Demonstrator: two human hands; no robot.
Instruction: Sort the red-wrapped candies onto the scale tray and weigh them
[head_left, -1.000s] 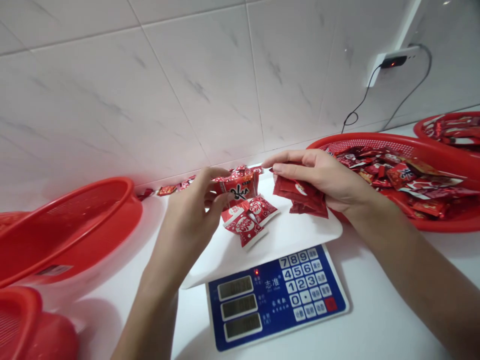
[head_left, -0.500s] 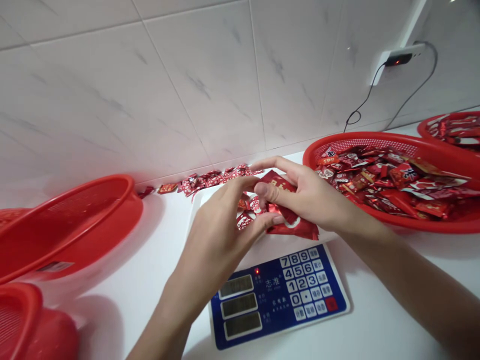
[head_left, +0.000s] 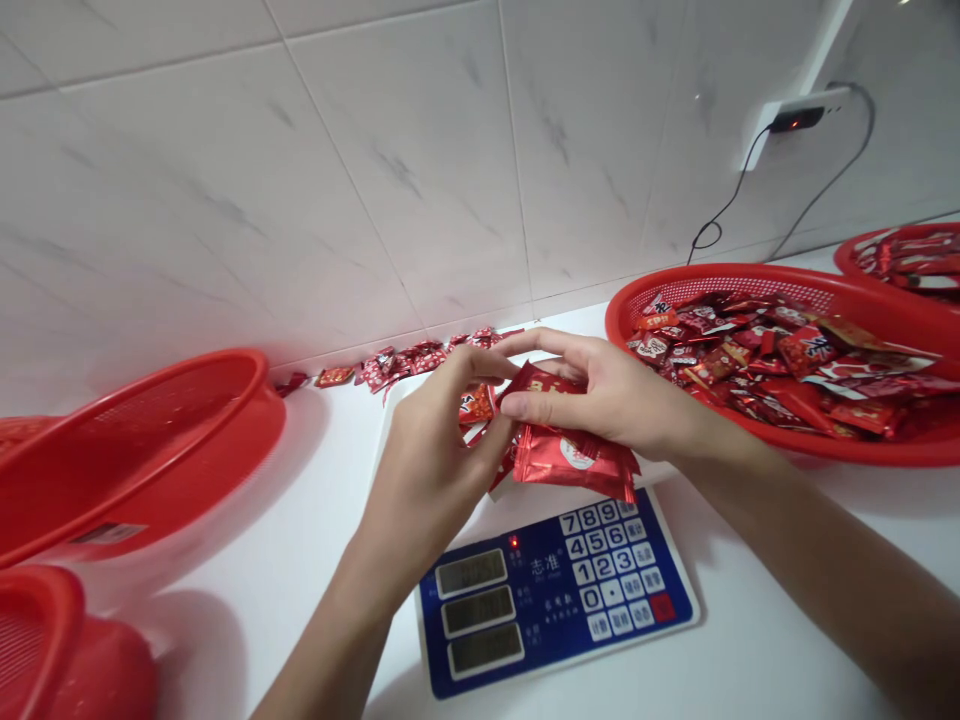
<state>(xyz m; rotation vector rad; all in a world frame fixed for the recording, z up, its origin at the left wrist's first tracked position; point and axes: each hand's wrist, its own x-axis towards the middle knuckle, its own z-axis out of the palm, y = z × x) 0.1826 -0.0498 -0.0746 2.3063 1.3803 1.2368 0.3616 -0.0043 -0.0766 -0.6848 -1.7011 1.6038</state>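
Observation:
Over the weighing pan (head_left: pixel 390 400) of a blue-and-white scale (head_left: pixel 555 600), my two hands meet around red snack packets. My right hand (head_left: pixel 600 395) grips a dark red packet (head_left: pixel 551 382), its thumb lying across the front. Below that thumb hangs a brighter red packet (head_left: pixel 577 460) with a round white mark. My left hand (head_left: pixel 446 440) is curled, its index finger and thumb closed at the packets' left end. Between its fingers and behind, small wrapped sweets (head_left: pixel 475 403) show on the pan, partly hidden by my hands.
A red basket (head_left: pixel 750 272) full of wrapped sweets stands at right, another filled basket (head_left: pixel 847 250) behind it. Red baskets (head_left: pixel 202 440) stand at left. Loose sweets (head_left: pixel 405 362) line the wall. A cable (head_left: pixel 739 190) hangs from a socket strip.
The brighter red packet with the white mark now shows more fully below my right thumb. My left thumb has drawn back to the packets' left end, and an orange wrapper shows behind my left hand.

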